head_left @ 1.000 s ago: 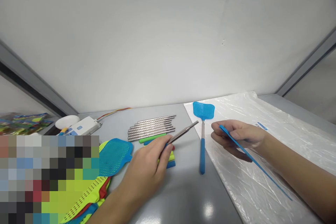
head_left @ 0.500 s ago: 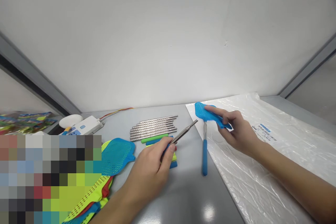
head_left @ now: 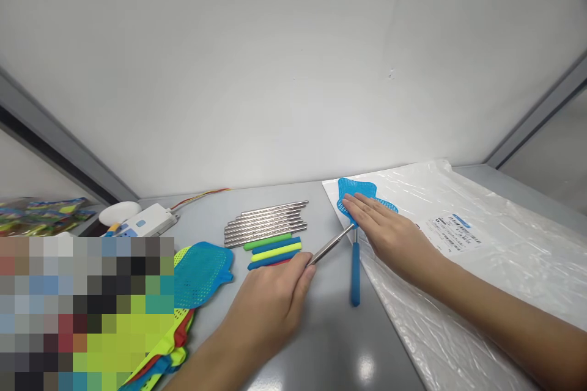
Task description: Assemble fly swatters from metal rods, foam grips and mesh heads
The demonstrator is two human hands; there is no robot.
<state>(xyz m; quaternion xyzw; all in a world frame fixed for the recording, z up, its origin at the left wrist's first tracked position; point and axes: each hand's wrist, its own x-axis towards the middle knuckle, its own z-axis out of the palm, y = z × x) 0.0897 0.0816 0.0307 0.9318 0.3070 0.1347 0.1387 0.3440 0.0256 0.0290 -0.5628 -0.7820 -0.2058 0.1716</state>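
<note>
My left hand (head_left: 268,305) grips a slim telescopic steel rod (head_left: 331,245), whose tip reaches the neck of a blue fly swatter. My right hand (head_left: 387,234) lies flat on that swatter's mesh head (head_left: 356,190), covering its lower part. The swatter's blue handle (head_left: 355,275) rests on the grey table (head_left: 330,342), below my right hand. Just left of the rod are several coloured foam grips (head_left: 274,252) in a row, and my left hand hides their lower right end.
Several steel tubes (head_left: 266,225) lie side by side. A loose teal swatter head (head_left: 202,275) and a colourful swatter pile (head_left: 156,345) sit at lower left, partly pixelated. A plastic sheet (head_left: 463,293) with a printed label (head_left: 452,233) covers the right. A white device (head_left: 147,220) stands at the back.
My right hand has flattened onto the swatter head instead of pinching it. My left hand has moved right and lowered, bringing the rod tip to the swatter's neck and uncovering more foam grips.
</note>
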